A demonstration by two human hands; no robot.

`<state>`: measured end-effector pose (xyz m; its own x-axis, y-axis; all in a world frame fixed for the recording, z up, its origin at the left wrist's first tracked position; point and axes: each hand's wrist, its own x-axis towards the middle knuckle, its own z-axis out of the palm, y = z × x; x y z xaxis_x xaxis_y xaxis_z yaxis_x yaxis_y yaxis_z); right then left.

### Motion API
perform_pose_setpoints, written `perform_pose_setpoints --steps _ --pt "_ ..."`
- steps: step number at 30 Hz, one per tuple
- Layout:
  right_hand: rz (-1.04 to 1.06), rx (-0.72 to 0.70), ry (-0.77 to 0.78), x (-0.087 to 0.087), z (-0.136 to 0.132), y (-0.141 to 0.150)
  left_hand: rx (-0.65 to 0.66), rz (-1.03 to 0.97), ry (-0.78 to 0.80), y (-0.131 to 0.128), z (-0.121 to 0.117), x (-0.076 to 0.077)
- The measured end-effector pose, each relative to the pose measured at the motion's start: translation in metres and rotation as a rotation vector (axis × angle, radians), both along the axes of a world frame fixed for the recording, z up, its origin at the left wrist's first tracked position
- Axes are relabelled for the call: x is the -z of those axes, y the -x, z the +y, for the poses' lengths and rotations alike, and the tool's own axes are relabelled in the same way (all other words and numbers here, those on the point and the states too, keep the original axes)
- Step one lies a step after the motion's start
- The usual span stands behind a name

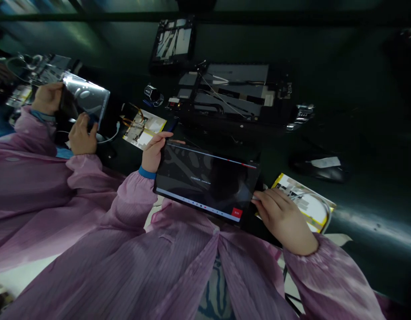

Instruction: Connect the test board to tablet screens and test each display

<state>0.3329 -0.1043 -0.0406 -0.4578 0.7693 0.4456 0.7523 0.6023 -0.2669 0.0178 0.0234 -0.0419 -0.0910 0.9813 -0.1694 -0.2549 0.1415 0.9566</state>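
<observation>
A dark tablet (205,180) with its screen lit is tilted up in front of my chest; a pale bar runs along the bottom of the screen and a red box sits in one corner. My left hand (154,153) grips the tablet's upper left edge, with a blue band at the wrist. At the right edge, my right hand (280,213) pinches what looks like a small cable plug (255,198), touching or very near the tablet's side. A grey cable (326,209) loops out beyond that hand. My fingers partly hide the plug.
Opened devices (235,89) with exposed parts lie ahead on the dark table. White-and-yellow sheets (145,126) flank the tablet, one partly under my right hand. A black mouse (320,166) sits at right. At left, a co-worker's hands (82,135) handle another tablet (88,100).
</observation>
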Motion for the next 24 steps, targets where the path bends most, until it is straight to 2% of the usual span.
perform_pose_setpoints --steps 8,14,18,24 --pt "0.002 -0.029 0.001 0.0 0.001 0.001 -0.007 -0.015 -0.002 -0.003 -0.001 -0.001" --pt "-0.089 0.028 0.0 0.002 -0.002 0.0 0.045 -0.007 -0.017 0.001 -0.001 0.001" --pt "-0.147 0.042 0.059 0.003 -0.004 -0.002 0.069 0.011 -0.036 0.003 -0.001 0.003" --pt "-0.069 0.05 0.091 0.001 -0.004 -0.014 0.069 0.057 -0.05 0.006 0.002 0.006"
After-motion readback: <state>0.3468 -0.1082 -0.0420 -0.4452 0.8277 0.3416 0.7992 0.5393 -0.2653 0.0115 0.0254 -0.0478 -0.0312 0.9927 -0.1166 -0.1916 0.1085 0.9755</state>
